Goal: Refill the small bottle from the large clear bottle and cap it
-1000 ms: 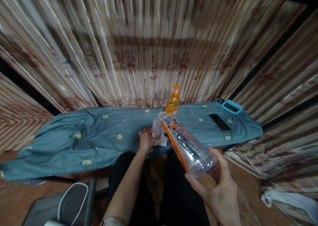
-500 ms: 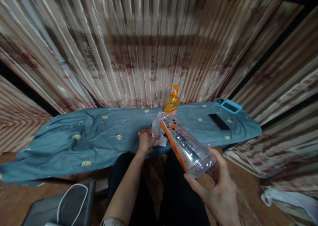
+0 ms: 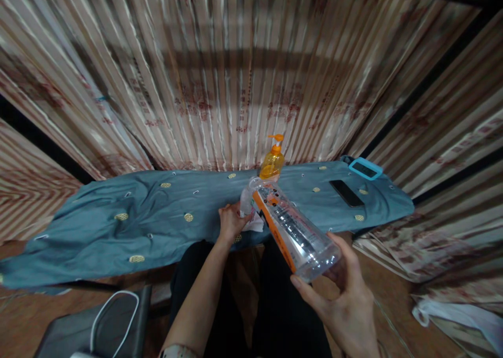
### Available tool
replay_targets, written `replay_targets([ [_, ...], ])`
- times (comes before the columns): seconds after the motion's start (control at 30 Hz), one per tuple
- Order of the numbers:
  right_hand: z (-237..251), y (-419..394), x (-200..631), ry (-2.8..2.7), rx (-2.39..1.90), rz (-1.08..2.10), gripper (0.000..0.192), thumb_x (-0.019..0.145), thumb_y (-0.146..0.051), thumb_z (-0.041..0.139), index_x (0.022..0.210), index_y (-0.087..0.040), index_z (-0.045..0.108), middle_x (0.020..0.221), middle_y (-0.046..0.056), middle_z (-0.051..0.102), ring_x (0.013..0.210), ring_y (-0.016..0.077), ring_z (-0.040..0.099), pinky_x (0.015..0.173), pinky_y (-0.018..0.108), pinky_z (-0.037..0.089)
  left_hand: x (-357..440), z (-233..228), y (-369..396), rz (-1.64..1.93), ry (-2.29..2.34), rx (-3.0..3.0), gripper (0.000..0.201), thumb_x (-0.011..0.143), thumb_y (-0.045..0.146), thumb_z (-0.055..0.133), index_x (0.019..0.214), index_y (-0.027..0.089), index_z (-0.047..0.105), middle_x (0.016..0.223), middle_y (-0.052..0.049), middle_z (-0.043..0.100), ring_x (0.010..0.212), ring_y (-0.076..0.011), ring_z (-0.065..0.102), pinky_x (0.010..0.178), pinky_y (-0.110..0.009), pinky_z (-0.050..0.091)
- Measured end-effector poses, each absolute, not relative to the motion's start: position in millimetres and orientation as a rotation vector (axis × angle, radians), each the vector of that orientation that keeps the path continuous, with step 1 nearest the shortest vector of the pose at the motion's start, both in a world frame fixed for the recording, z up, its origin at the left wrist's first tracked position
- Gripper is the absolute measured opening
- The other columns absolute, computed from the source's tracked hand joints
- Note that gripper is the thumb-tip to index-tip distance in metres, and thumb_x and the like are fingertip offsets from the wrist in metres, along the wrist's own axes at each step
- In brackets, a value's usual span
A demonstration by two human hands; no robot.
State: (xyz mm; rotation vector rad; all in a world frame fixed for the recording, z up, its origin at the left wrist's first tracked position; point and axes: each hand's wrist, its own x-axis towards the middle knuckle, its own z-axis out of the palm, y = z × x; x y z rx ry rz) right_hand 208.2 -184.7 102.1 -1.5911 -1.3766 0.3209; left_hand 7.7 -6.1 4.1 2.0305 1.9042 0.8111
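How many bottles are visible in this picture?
2. The clear bottle is tilted, its base in the right hand. The orange pump bottle stands on the blue cloth behind it.

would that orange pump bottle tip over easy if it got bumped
Probably. The pump bottle stands upright, tall for its narrow base, on a wrinkled soft cloth, so its footing looks unsteady. It seems partly filled with amber liquid, which may steady it somewhat. Its smooth plastic might be slippery.
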Motion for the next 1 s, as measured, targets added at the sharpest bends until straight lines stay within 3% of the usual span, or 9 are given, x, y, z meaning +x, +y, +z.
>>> replay_targets([
  [0.47, 101.2, -184.7, 208.6, -1.369, -1.626, 0.276, 0.088, 0.061, -0.055, 0.077, 0.136, -0.022, 0.044, 0.127, 0.014, 0.063, 0.101, 0.0273, 0.069, 0.069, 0.031, 0.061, 7.4, 0.8, -4.2, 0.798, 1.906, 1.999, 0.02, 0.078, 0.038, 0.064, 0.086, 0.021, 0.069, 0.072, -0.002, 0.066, 0.084, -0.0216, 0.061, 0.085, -0.034, 0.035],
  [1.0, 103.7, -183.9, 207.5, -1.404, -1.624, 0.225, 0.086, 0.064, -0.057, 0.075, 0.135, -0.02, 0.044, 0.12, 0.014, 0.066, 0.093, 0.0259, 0.071, 0.067, 0.031, 0.062, 8.7, 5.7, -5.9, 0.793, 1.911, 1.984, 0.016, 0.076, 0.034, 0.066, 0.084, 0.02, 0.069, 0.069, -0.002, 0.065, 0.085, -0.0221, 0.061, 0.082, -0.032, 0.034],
])
